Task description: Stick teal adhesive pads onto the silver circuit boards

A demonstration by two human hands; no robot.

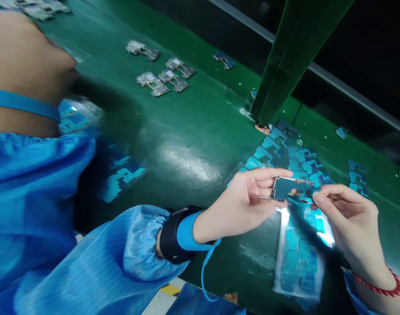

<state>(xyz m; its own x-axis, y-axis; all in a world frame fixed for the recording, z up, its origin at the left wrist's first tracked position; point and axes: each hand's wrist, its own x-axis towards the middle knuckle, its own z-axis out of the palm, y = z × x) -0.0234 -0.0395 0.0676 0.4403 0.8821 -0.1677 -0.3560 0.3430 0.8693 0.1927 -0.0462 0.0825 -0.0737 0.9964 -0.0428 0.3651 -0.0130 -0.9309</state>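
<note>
My left hand (242, 201), with a black band and a blue strap at the wrist, grips a small circuit board (287, 188) by its left end. My right hand (347, 214), wearing a red braided bracelet, pinches the board's right end between thumb and fingertips. The board is held above the green table, its dark flat face toward me. Beneath and behind it lie rows of blue-green, board-shaped flat pieces (262, 153). More of these pieces show in a clear plastic sleeve (278, 280) under my hands.
At the left edge a co-worker's blurred hand (26, 70) reaches in, near other blue-green pieces (121, 179). Several circuit boards (152, 84) lie on the green table (193, 118). A dark green post (285, 65) rises at the back. A blue cord (205, 275) hangs from my left wrist.
</note>
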